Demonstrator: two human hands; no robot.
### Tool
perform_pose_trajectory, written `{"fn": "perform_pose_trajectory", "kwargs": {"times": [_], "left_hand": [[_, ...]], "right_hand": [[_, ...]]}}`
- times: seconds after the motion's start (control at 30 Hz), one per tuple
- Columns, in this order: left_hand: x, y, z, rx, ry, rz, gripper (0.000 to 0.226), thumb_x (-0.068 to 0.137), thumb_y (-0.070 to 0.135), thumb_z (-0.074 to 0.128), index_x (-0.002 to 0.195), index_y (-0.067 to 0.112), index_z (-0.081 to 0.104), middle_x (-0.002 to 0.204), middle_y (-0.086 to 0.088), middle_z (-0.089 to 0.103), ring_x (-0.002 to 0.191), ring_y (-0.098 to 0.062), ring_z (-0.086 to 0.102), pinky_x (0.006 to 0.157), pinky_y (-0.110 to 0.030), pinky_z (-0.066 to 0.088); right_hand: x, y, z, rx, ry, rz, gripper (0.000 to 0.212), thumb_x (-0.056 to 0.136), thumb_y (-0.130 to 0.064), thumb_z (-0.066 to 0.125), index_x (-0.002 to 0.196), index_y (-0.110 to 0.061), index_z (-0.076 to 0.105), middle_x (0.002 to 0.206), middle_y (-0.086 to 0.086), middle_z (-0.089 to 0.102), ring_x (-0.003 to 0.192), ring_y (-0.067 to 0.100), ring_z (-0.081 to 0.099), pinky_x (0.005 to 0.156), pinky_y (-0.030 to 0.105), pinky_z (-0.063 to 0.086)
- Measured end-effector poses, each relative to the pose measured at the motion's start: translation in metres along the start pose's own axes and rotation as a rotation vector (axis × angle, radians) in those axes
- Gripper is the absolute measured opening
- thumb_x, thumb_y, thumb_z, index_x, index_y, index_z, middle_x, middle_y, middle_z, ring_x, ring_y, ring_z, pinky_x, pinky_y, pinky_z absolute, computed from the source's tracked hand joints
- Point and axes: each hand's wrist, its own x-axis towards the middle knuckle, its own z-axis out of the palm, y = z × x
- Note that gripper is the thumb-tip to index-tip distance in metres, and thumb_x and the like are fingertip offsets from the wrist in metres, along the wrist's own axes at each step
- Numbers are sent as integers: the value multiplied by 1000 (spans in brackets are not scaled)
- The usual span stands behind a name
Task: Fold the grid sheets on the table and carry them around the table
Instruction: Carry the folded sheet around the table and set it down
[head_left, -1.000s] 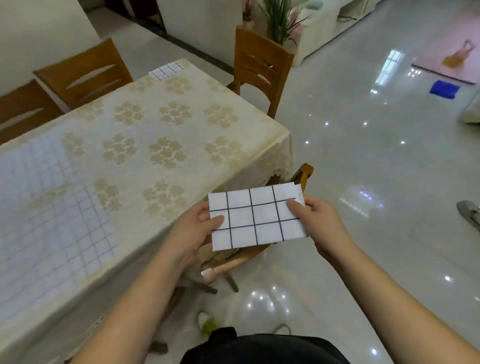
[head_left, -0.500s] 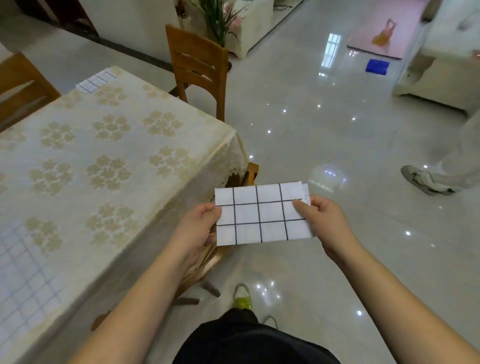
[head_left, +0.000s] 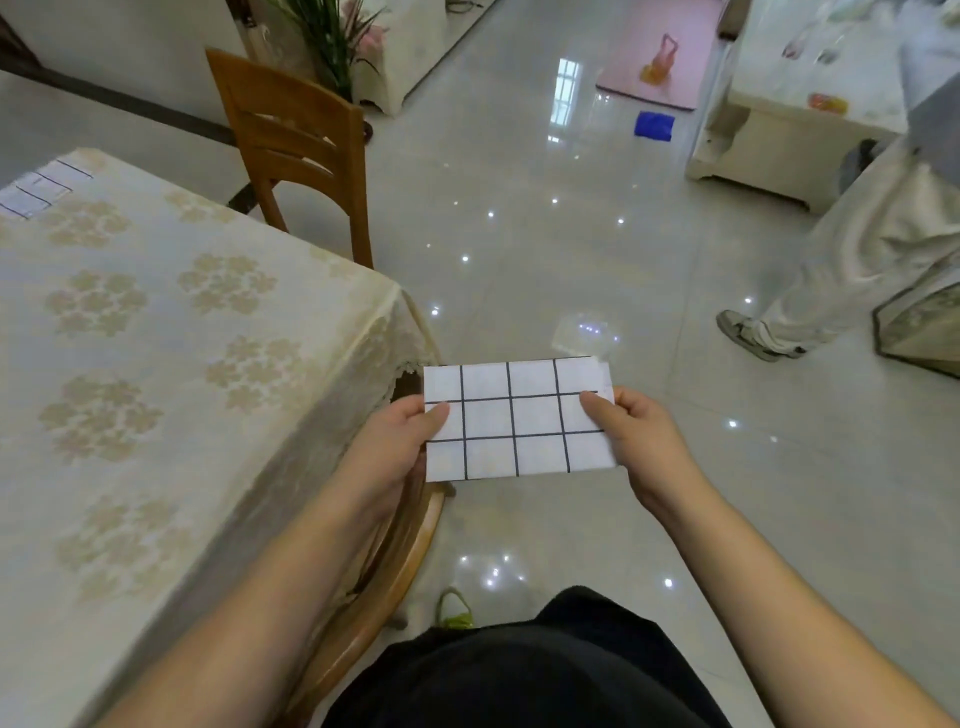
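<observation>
Head view: one folded grid sheet (head_left: 517, 418), held off the table's (head_left: 156, 364) corner, pinched by left hand (head_left: 397, 449) and right hand (head_left: 636, 441); one more grid sheet (head_left: 39, 188) lies on the far tabletop; two wooden chairs.

Both bare forearms reach forward from the bottom of the view, converging ahead of the body. The left hand (head_left: 396, 449) pinches the left edge of the folded grid sheet (head_left: 517, 419), thumb on top. The right hand (head_left: 638, 435) grips the right edge likewise, its fingers (head_left: 597, 408) curled underneath.
</observation>
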Motion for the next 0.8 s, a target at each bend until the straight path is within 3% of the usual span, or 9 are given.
{"fn": "perform_pose_trajectory", "kwargs": {"times": [0.23, 0.4, 0.6, 0.8], "left_hand": [[43, 20, 30, -27, 8, -26, 19, 98, 22, 55, 99, 9, 68, 79, -2, 76, 69, -14, 72, 53, -24, 54], [91, 39, 80, -67, 75, -64, 23, 94, 28, 59, 104, 8, 69, 103, -17, 73, 97, -35, 69, 88, -52, 55], [140, 64, 135, 1, 117, -24, 14, 95, 24, 59, 86, 13, 65, 79, -6, 71, 73, -21, 65, 61, -30, 52], [167, 86, 159, -57, 200, -34, 14, 96, 22, 57, 89, 14, 66, 77, -5, 69, 66, -18, 64, 59, -29, 51]], "right_hand": [[38, -8, -27, -1, 15, 22, 13, 93, -18, 63, 93, -7, 70, 92, 12, 74, 81, 21, 68, 72, 34, 52], [88, -23, -63, 14, 13, 22, 16, 93, -17, 62, 98, -4, 70, 100, 19, 73, 85, 25, 69, 81, 42, 54], [152, -49, -112, 10, -15, 12, 17, 93, -20, 62, 98, -6, 71, 100, 19, 72, 85, 24, 69, 79, 38, 54], [203, -67, -129, 13, -67, 25, 14, 92, -19, 63, 95, -7, 71, 100, 21, 72, 86, 27, 67, 82, 44, 52]]}}
